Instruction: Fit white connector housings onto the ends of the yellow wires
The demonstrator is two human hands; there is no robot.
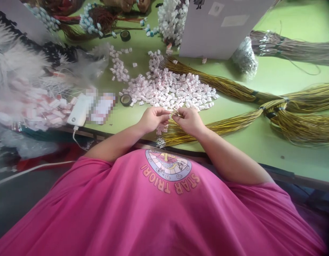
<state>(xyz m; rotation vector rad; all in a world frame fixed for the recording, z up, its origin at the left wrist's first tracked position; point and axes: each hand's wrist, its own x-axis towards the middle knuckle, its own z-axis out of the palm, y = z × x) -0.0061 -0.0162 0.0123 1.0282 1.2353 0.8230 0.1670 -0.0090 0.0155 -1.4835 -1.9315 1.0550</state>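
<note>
At the far left, a heap of pink and white small pieces (44,106) lies on the green table (139,122). Next to it there is a white power bank (80,108), with a white cable plugged into its lower end. Further right, a roll of black tape (125,100) lies just beside the loose pile of white connectors (170,87). In front of this pile is the left hand (151,119); its thumb and forefinger are bent close together near a small white piece, but I cannot tell whether they grip it. Just to its right, the right hand (191,120) pinches some thin yellowish wires, its fingers closed around them. Under it, a bundle of yellow-and-black wires (234,121) lies on the table and extends to the right. Behind stands a white panel (215,39).
</note>
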